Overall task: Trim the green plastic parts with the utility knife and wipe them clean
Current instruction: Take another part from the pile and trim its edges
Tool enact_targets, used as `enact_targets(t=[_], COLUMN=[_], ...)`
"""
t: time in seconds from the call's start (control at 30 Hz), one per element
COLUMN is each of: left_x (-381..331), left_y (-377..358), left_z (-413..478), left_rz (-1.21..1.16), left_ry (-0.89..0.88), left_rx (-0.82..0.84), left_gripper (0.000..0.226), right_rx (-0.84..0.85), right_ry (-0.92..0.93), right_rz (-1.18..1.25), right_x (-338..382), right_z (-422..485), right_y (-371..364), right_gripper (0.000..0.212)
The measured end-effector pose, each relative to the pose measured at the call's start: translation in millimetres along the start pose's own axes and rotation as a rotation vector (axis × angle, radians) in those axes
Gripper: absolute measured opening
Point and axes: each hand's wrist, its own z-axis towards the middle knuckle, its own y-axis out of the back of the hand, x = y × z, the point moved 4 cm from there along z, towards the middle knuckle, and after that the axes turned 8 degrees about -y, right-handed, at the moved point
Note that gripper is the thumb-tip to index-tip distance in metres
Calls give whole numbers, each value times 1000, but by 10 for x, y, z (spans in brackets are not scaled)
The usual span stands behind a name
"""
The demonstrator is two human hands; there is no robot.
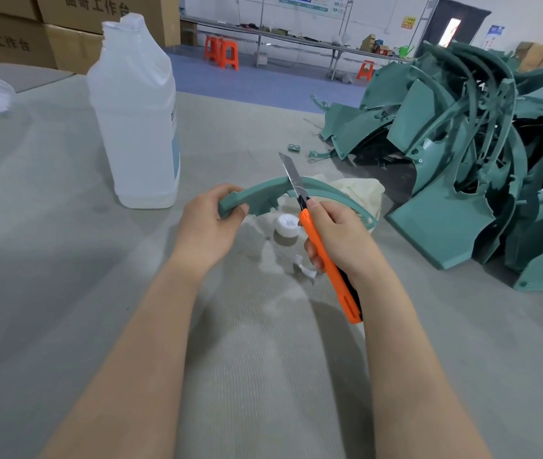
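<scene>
My left hand [208,223] grips the left end of a curved green plastic part [263,192], which is held above the table. My right hand [336,240] grips an orange utility knife [326,256] by its handle. The extended blade [290,173] lies across the top edge of the arc, pointing away from me. A cream wiping cloth [359,190] lies just behind the part. A big heap of green plastic parts [462,154] sits at the right.
A large translucent plastic bottle [136,120] stands to the left of my hands, its white cap [286,225] on the grey table [64,260] under the part. White shavings [304,268] lie by my right hand. Cardboard boxes [64,28] are stacked at the back left.
</scene>
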Motion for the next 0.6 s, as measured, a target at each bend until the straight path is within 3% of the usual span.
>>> enact_targets(t=[0.5,0.6], left_x=[-56,-48], left_y=[-27,38], left_z=[-10,3], left_rz=[51,46], left_ry=[-26,-22], left_rx=[48,-16], left_gripper=[13,15], right_rx=[100,8], right_ry=[26,13], right_rz=[8,74], right_x=[34,51], right_z=[-9,-15], right_y=[-99,-31], right_gripper=[35,36])
